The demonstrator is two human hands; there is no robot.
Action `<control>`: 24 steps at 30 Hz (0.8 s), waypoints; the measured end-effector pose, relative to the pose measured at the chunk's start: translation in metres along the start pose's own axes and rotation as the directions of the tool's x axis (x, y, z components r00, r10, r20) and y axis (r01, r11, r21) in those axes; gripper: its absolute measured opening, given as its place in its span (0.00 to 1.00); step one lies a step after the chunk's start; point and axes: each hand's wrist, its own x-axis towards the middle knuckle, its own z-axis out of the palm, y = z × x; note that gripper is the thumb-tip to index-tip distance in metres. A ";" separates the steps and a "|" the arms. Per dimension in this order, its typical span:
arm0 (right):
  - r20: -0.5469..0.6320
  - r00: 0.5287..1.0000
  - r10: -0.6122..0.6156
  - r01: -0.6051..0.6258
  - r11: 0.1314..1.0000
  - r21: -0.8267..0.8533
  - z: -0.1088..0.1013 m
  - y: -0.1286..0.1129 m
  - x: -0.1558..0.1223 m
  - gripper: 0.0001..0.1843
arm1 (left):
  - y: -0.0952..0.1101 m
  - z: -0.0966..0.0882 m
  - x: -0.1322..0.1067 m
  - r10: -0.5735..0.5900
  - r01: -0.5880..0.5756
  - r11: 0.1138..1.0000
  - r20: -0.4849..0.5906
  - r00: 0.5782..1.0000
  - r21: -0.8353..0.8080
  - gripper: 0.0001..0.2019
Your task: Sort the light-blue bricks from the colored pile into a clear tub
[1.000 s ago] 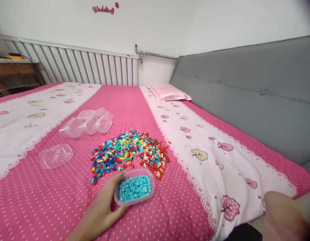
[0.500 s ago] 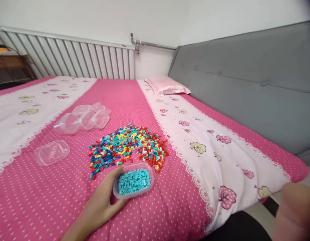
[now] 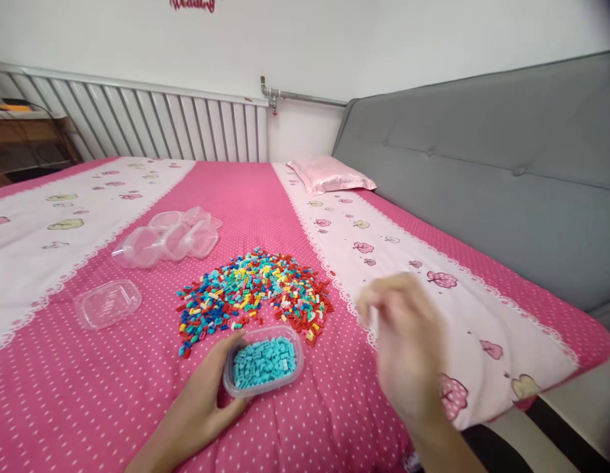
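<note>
My left hand is closed around the left side of a clear plastic container, thumb at the near edge and fingers behind. Small turquoise building bricks fill much of it. Just beyond the container spreads a heap of mixed bricks in red, blue, yellow, green and white. To the right, my right hand is raised over the bedcover with its fingers curled. Motion blurs it, and whether anything is between the fingertips is not visible.
Several clear containers lie together at the left, with a clear lid nearer. All rest on a pink patterned bedcover. A pink pillow lies by the grey headboard, and a radiator lines the wall.
My right hand has come in from the lower right edge toward the bricks, over the white band of the bedcover. My left hand keeps its hold on the container. The view has tilted up slightly.
</note>
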 end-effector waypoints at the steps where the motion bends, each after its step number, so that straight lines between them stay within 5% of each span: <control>1: -0.010 0.999 0.043 -0.044 0.998 -0.046 0.009 0.016 0.007 0.15 | -0.001 0.000 0.000 0.001 -0.001 1.000 -0.008 1.000 0.001 0.33; 6: 0.008 0.982 0.186 -0.176 0.939 -0.296 0.051 0.110 0.039 0.12 | -0.003 0.002 -0.002 0.003 -0.004 0.999 -0.019 1.000 -0.035 0.34; 9: 0.077 0.976 0.205 -0.160 0.907 -0.389 0.063 0.144 0.056 0.13 | -0.005 0.003 -0.003 -0.007 0.006 0.999 -0.017 1.000 -0.042 0.35; 14: 0.159 0.960 0.231 -0.133 0.875 -0.466 0.063 0.163 0.074 0.10 | -0.010 0.005 -0.007 0.023 -0.022 1.000 -0.069 0.997 0.002 0.36; 24: 0.307 0.932 0.195 0.002 0.841 -0.541 0.049 0.168 0.067 0.14 | -0.011 0.011 -0.009 -0.024 0.025 1.000 -0.065 0.998 0.017 0.35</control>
